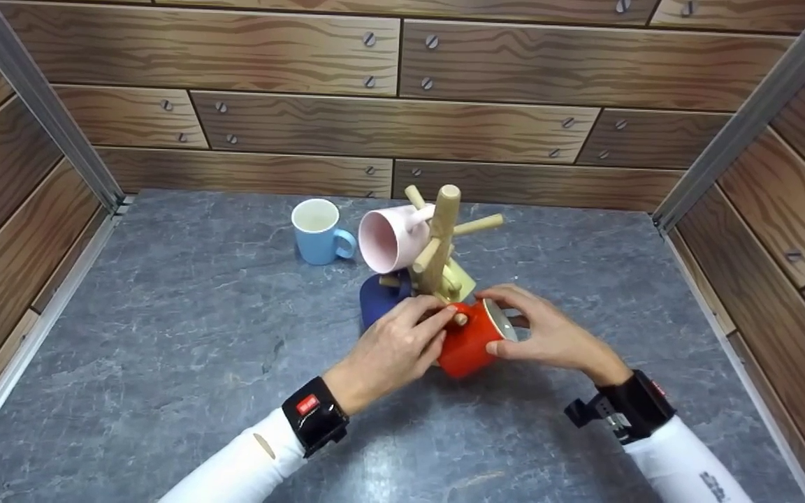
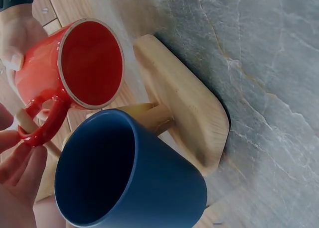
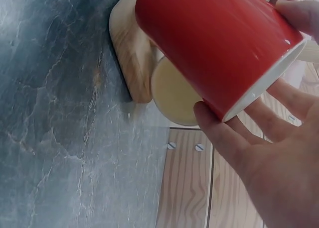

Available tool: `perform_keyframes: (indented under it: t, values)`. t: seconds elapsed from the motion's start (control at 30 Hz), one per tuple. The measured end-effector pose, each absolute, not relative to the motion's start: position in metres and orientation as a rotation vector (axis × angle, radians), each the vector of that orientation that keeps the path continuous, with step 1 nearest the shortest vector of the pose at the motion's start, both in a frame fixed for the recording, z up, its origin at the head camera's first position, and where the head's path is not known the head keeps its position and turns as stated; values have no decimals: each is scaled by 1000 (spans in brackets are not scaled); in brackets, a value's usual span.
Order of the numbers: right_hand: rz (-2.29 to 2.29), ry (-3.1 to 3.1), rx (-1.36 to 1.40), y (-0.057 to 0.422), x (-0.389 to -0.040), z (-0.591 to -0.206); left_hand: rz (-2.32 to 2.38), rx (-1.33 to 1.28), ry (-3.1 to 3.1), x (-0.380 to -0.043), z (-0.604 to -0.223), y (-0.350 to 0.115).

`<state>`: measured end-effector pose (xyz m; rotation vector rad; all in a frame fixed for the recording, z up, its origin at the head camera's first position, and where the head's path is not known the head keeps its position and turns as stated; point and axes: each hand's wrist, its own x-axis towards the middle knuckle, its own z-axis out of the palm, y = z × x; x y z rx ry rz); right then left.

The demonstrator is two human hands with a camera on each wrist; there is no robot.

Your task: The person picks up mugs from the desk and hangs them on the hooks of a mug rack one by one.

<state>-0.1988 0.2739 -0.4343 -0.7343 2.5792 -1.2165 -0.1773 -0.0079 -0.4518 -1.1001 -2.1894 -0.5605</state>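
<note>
A red mug (image 1: 469, 349) lies tilted at the front right of a wooden mug tree (image 1: 442, 237), a peg passing through its handle (image 2: 52, 121). My right hand (image 1: 560, 339) grips it round the open rim, thumb on one side and fingers on the other. At the handle, the fingers of my left hand (image 1: 392, 342) pinch it beside the peg tip. Close by the left hand hangs a dark blue mug (image 2: 149, 178), mouth toward the left wrist camera. A pink mug (image 1: 395, 237) hangs higher on the tree. Partly hidden behind the red one is a pale yellow mug (image 3: 174, 93).
A light blue mug (image 1: 318, 237) stands upright on the grey marbled table (image 1: 186, 335), left of the tree. Bare upper pegs (image 1: 479, 224) stick out near my hands. The tree's wooden base (image 2: 184, 103) rests on the table. Wood-patterned walls (image 1: 291, 56) enclose the back and sides.
</note>
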Motion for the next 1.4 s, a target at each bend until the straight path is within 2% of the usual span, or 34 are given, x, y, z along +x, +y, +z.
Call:
perform_keyframes:
  t: [0.73, 1.0, 1.4]
  values:
    - [-1319, 2453, -647, 260, -204, -451, -572, -1023, -2205, -175, -456, -15]
    - [-1309, 2485, -720, 258, -202, -458, -726, -1021, -2086, -179, -460, -41]
    - [-1305, 2534, -689, 259, -201, -459, -730, -897, -2087, -186, -462, -83]
